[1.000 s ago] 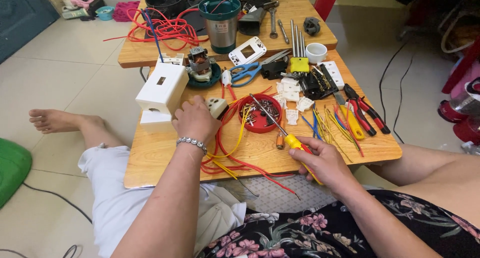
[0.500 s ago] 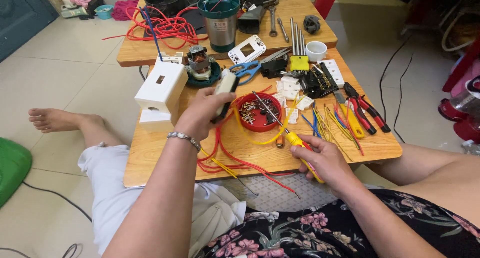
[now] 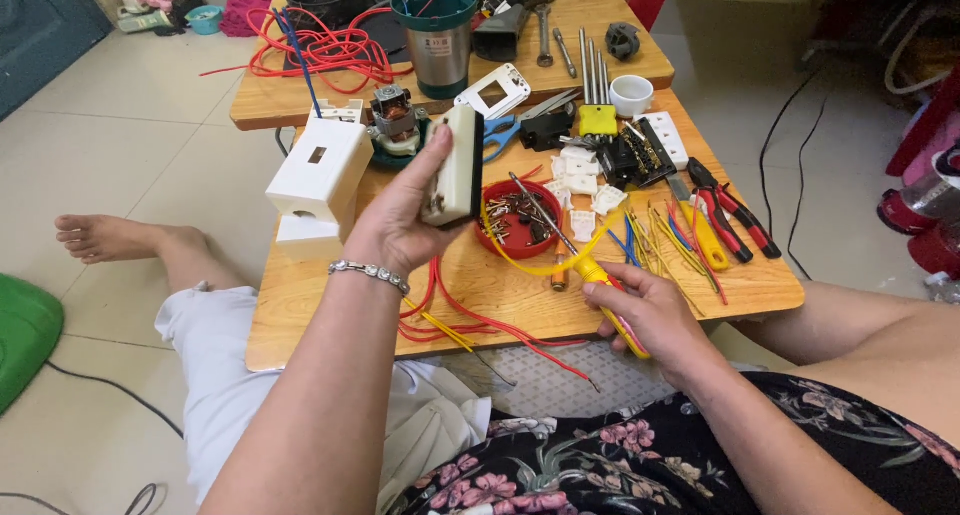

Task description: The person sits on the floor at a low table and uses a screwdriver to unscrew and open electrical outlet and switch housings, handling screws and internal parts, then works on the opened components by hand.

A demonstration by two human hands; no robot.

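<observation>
Tiled floor, low wooden table (image 3: 300,305) strewn with tools | white box (image 3: 318,170) near left edge | left hand (image 3: 405,215) has lifted cream socket block (image 3: 455,165) off the table, now gripped upright, higher than before | red screw bowl (image 3: 520,220) mid-table | right hand (image 3: 650,310), unmoved, clasps yellow screwdriver (image 3: 600,275) at front edge.

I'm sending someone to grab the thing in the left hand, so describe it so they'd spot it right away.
Start at the low wooden table strewn with tools and wires. Above its middle, just left of the round red dish of small screws, the left hand holds up a cream rectangular plastic block with a black face. Unlike the white square box further left, it is slim, two-toned and raised off the table.
</observation>
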